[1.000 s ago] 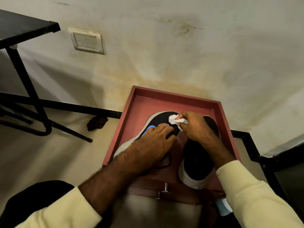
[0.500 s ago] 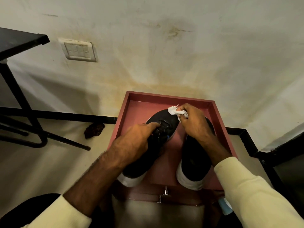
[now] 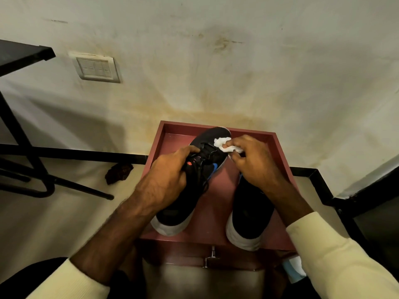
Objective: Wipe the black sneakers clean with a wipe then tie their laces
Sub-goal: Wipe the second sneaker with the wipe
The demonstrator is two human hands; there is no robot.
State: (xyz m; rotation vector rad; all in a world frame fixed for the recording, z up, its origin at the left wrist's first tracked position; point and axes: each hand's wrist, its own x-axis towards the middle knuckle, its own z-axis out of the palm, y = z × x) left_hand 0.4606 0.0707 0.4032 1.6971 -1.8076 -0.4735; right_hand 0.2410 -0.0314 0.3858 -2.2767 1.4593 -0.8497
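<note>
Two black sneakers with white soles are in a dark red tray (image 3: 218, 216). My left hand (image 3: 167, 178) grips the left sneaker (image 3: 207, 169) over its tongue and laces, holding it upright with the toe pointing to the wall. My right hand (image 3: 254, 162) pinches a crumpled white wipe (image 3: 224, 144) against the right side of that sneaker's toe. The right sneaker (image 3: 251, 210) lies flat under my right wrist, its front half hidden by the hand.
The tray stands against a stained wall with a switch plate (image 3: 97, 67). A black table (image 3: 19, 55) and its metal legs are at the left. A dark crumpled object (image 3: 118, 172) lies on the floor. A blue-white pack (image 3: 294, 269) peeks out by my right sleeve.
The left sneaker turned from lying on its side to upright and was lifted in my left hand. My right hand with the wipe stayed at its toe.
</note>
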